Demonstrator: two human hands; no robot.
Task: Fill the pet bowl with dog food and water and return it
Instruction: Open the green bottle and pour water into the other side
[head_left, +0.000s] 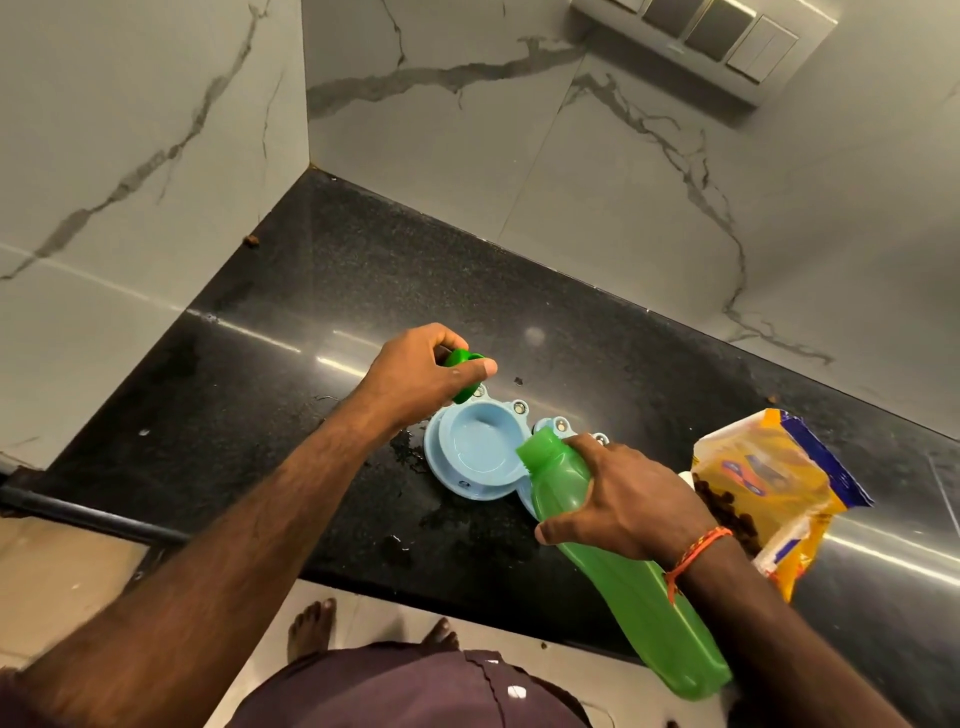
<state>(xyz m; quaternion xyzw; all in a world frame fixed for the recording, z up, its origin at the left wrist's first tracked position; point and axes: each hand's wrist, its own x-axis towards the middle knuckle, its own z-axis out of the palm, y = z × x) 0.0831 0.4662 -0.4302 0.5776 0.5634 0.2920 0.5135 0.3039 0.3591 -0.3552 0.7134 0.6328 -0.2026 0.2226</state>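
Pet bowl (470, 457), a pale blue double dish, sits on the black granite counter (322, 291) with its visible left well holding no kibble and no clear water; the second well is hidden behind the green water bottle (618, 566). Right hand (631, 499) wraps the tilted bottle, mouth at the well's rim; left hand (421, 371) pinches the green cap (460, 359) just beyond the bowl; the open dog food bag (769, 493) lies right of the bowl. By my reading watering is only starting; food cannot be confirmed, and the return remains.

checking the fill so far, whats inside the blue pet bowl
The left cup of the blue pet bowl looks empty, with no food. The second cup is covered by the green bottle and the right hand, so its contents are hidden.
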